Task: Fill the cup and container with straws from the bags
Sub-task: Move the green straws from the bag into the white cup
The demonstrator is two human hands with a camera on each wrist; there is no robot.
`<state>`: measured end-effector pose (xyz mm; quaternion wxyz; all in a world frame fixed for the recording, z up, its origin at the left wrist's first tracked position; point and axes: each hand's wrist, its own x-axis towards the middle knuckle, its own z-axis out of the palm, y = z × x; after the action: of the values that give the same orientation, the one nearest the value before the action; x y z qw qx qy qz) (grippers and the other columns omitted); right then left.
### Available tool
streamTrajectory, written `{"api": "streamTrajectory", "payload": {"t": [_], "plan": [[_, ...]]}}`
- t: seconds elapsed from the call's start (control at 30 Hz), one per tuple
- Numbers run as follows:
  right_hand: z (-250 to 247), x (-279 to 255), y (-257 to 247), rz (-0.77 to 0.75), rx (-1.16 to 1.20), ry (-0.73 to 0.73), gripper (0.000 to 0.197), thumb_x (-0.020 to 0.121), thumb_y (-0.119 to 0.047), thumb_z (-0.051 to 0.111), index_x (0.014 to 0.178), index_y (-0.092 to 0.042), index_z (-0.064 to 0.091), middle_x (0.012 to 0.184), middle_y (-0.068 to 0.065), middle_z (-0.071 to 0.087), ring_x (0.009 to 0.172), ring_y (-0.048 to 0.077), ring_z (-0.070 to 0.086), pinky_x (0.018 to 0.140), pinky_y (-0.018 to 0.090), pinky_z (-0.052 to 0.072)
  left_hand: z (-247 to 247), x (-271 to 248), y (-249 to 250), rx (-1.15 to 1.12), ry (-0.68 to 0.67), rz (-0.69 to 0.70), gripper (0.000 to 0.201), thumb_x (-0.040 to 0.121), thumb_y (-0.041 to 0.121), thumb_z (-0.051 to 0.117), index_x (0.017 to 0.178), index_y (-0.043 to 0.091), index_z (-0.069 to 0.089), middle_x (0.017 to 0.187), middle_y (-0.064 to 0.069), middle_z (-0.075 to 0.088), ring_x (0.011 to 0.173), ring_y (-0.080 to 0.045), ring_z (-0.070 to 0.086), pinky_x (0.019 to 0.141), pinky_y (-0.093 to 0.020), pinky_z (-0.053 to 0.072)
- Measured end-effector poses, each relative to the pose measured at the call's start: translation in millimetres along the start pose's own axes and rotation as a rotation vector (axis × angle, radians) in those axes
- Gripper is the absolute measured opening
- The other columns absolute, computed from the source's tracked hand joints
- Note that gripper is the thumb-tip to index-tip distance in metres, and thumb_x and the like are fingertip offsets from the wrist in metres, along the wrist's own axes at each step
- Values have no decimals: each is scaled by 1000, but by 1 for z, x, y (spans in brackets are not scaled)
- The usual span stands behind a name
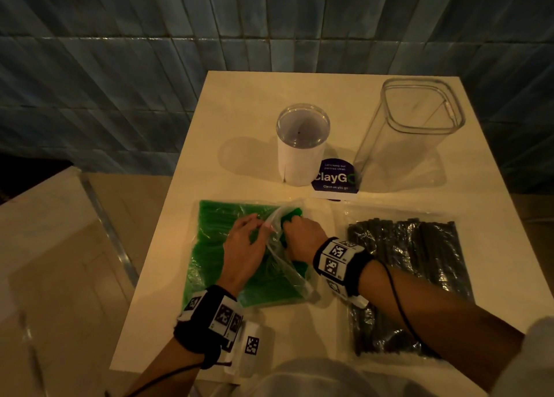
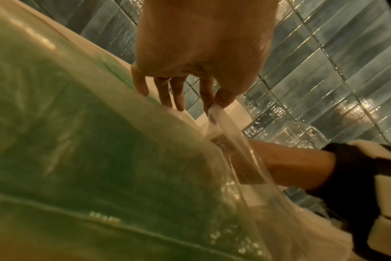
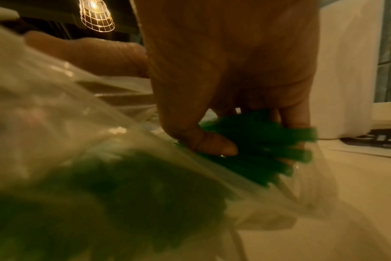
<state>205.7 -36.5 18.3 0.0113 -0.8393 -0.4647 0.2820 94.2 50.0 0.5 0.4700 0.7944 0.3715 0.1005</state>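
Note:
A clear bag of green straws (image 1: 215,247) lies flat on the white table (image 1: 245,103), in front of me. My left hand (image 1: 248,241) pinches the bag's lifted plastic edge (image 2: 214,113) between thumb and forefinger. My right hand (image 1: 299,235) reaches into the bag's mouth and grips a bundle of green straws (image 3: 268,146), whose ends stick out past the fingers. A bag of black straws (image 1: 410,276) lies to the right under my right forearm. The white cup (image 1: 301,145) and the tall clear square container (image 1: 407,136) stand upright behind the bags, both holding nothing.
A dark round "ClayGo" sticker (image 1: 334,178) lies on the table between cup and container. A blue tiled wall (image 1: 120,52) runs behind the table. A pale bench or ledge (image 1: 45,247) stands lower to the left of the table edge.

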Motion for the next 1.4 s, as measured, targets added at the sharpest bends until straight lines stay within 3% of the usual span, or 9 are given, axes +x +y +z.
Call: {"api": "streamTrajectory", "payload": {"t": [0.23,0.5,0.73,0.83,0.93,1.03,1.1,1.23,1.4], "plan": [[-12,-13,16,72,39,-87,22,84,-31,54,90,-10,57,82,5,57,74,20,56,73,31,52,1,2,-6,111,-17,-25,33,95,38,47,111,16,66,142,-2,43,130,-18,36,111,-49,25],[-64,-72,79,124,-234,-75,22,90,-25,52,111,-20,55,90,-2,54,81,15,51,72,28,45,8,3,-20,184,-43,61,21,91,43,52,108,32,53,126,1,55,121,-19,48,108,-55,28],[-132,-126,106,310,-438,-27,31,92,-30,49,122,-26,53,100,-1,55,90,15,57,78,29,49,12,-2,-1,287,-143,34,74,78,65,56,135,27,27,143,0,36,134,-22,33,114,-56,12],[-145,-137,91,292,-482,-4,28,93,-28,48,118,-22,55,100,0,56,90,17,59,77,30,48,14,-4,25,423,-57,219,112,64,86,45,146,23,3,158,-5,-2,145,-23,-2,114,-50,-4],[-144,-139,59,200,-514,32,24,93,-28,49,114,-21,58,92,-1,52,84,15,55,70,27,41,20,-5,59,519,36,533,105,66,82,45,144,21,10,157,-10,8,145,-26,-1,115,-47,-4],[-141,-137,28,39,-518,127,25,92,-30,50,115,-23,57,99,0,58,88,17,59,66,26,36,23,1,79,468,23,595,50,78,51,64,113,16,56,111,-7,65,109,-26,58,109,-47,33],[-148,-137,22,-31,-451,180,34,88,-44,55,119,-30,55,104,-3,60,92,15,59,67,26,39,20,4,76,325,-32,531,27,83,41,61,83,14,64,68,-1,64,62,-17,61,72,-34,54],[-167,-132,20,-77,-95,250,60,71,-70,57,121,-35,53,100,-13,52,91,7,49,75,28,45,15,8,60,88,44,510,22,82,27,68,63,20,59,47,14,48,41,-3,45,50,-16,38],[-146,-105,-4,-309,104,381,39,82,-58,55,108,-30,64,106,-9,60,93,3,53,86,31,48,21,11,91,-88,126,579,28,78,24,55,53,11,55,47,-1,58,39,-12,51,42,-21,39]]}}
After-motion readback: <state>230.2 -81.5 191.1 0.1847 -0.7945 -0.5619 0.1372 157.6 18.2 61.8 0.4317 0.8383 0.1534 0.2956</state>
